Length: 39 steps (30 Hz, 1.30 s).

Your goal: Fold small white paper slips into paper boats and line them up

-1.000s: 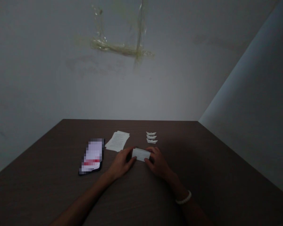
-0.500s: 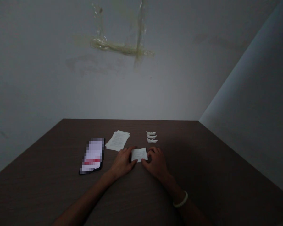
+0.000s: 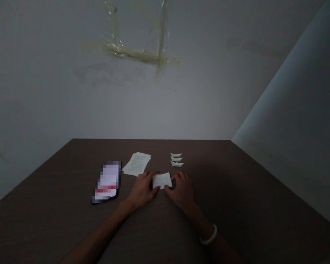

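Note:
Between my two hands lies a small folded sheet of paper (image 3: 162, 180) with lines of print, on the dark table. My left hand (image 3: 143, 188) grips its left edge, thumb at the near corner and fingers at the far one. On the opposite edge, my right hand (image 3: 182, 189) holds the paper the same way, thumb near and fingers curled beyond. A pale beaded bracelet (image 3: 209, 236) circles my right wrist. Just past the paper, three small white paper boats (image 3: 176, 160) sit in a column, one behind another.
A stack of loose printed sheets (image 3: 137, 164) lies beyond my left hand. Farther left is a phone (image 3: 107, 182) with its lit screen blurred out. The brown table (image 3: 71, 176) meets a wall (image 3: 195, 110) at the back, with yellowed tape (image 3: 134, 55) stuck on it.
Both hands keep their hold on the folded paper and have barely moved. The view has shifted very slightly; the boats, sheets and phone stay in place.

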### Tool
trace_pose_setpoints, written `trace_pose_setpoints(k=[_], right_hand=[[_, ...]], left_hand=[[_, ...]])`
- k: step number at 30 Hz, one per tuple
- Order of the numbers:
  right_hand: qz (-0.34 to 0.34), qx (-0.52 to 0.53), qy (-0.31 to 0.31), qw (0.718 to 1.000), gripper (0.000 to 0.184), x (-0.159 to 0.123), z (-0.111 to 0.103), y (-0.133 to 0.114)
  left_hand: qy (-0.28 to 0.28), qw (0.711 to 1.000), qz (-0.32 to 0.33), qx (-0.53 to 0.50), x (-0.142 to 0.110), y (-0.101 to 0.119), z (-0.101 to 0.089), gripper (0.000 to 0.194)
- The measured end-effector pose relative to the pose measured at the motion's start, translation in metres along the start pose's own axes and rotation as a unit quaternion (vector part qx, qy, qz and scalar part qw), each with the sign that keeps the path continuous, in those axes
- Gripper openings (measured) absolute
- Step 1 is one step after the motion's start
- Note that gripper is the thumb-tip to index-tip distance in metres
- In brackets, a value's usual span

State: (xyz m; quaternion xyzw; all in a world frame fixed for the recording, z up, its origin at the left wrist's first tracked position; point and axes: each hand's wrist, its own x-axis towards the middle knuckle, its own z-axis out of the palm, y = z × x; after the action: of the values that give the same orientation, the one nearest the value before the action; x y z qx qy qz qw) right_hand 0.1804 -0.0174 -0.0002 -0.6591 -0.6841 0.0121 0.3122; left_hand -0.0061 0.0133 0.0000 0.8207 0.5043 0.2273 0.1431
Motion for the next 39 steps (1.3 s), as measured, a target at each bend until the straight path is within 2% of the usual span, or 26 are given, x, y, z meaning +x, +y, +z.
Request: trace_pose_setpoints(k=[7, 10, 14, 18, 31, 39], right_hand=[[-0.003, 0.026, -0.015, 1.000, 0.017, 0.004, -0.007, 0.017], [-0.074, 0.061, -0.026, 0.995, 0.023, 0.005, -0.009, 0.022], [-0.207, 0.093, -0.095, 0.969, 0.027, 0.004, -0.011, 0.023], [-0.250, 0.093, -0.129, 0.955, 0.026, 0.001, -0.015, 0.022], [-0.264, 0.082, -0.150, 0.949, 0.027, 0.001, -0.025, 0.016], [-0.258, 0.094, -0.131, 0.953, 0.019, 0.002, -0.020, 0.018]], left_hand=[[-0.003, 1.000, -0.006, -0.009, 0.001, 0.001, -0.002, 0.052], [0.004, 1.000, -0.005, -0.017, 0.000, 0.000, -0.002, 0.051], [0.035, 0.999, 0.013, -0.017, 0.001, -0.005, -0.001, 0.048], [0.052, 0.998, 0.016, 0.004, 0.002, -0.009, 0.002, 0.041], [0.041, 0.997, 0.033, 0.049, 0.001, 0.001, 0.000, 0.044], [0.046, 0.998, 0.045, 0.017, 0.000, -0.007, 0.001, 0.038]])
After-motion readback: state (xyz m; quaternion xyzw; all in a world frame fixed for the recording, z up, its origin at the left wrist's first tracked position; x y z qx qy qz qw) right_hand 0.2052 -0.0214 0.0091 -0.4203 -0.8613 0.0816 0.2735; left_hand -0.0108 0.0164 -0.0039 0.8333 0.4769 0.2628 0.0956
